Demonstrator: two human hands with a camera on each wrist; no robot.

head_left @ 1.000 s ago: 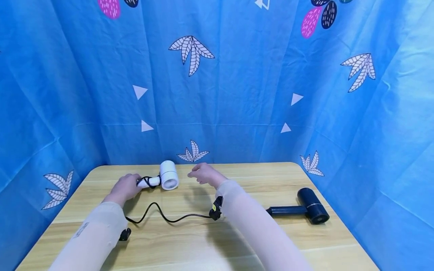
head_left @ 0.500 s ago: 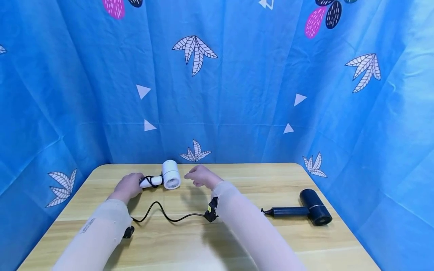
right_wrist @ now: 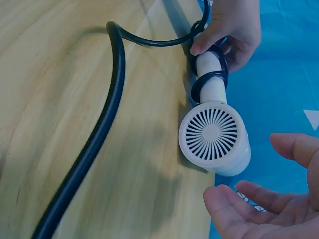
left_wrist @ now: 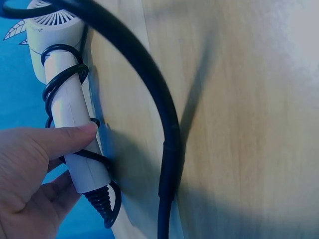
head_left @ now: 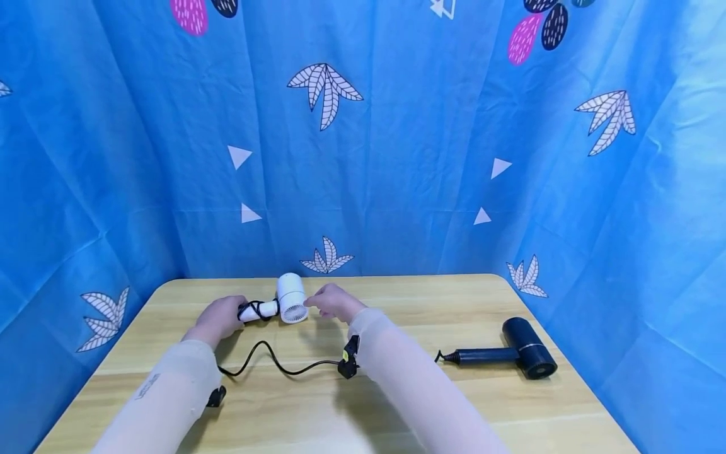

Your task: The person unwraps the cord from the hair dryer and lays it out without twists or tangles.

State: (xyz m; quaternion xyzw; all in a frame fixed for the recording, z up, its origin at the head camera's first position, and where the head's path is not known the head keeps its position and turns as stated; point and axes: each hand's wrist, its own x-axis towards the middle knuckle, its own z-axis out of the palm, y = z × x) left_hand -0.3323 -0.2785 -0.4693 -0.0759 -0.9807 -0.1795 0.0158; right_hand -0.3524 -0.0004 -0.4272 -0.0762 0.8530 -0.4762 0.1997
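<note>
"Curtain (head_left: pixel 363 170) first, as the largest thing: what is enclosed by it?"

"A wooden desk (head_left: pixel 283 416) is backed and flanked by the patterned blue cloth. With twelve o'clock taken as the far edge, the white hair dryer (head_left: pixel 292 295) is found near eleven, handle pointed towards nine; the dark hair dryer (head_left: pixel 530 350) is laid at three."

"How far has the work been brought?"

"Only partway, it would be judged: the white dryer is held at its handle end, while no hold is yet taken at its head. The dark one is held by neither hand. Whether the white one is lifted cannot be told."

"And the pose of the hands?"

"The left hand (head_left: pixel 222 317) is reached in from seven o'clock, its thumb laid across the handle and its fingers curled behind. The right hand (head_left: pixel 336 302) is brought in from five; its fingers (right_wrist: pixel 222 208) are spread well apart from the thumb, just beside the head, and nothing is gripped."

"Anything slimmer?"

"A black cord (right_wrist: pixel 196 89) is wound around the white handle in several turns; that wrapping seems done."
</note>
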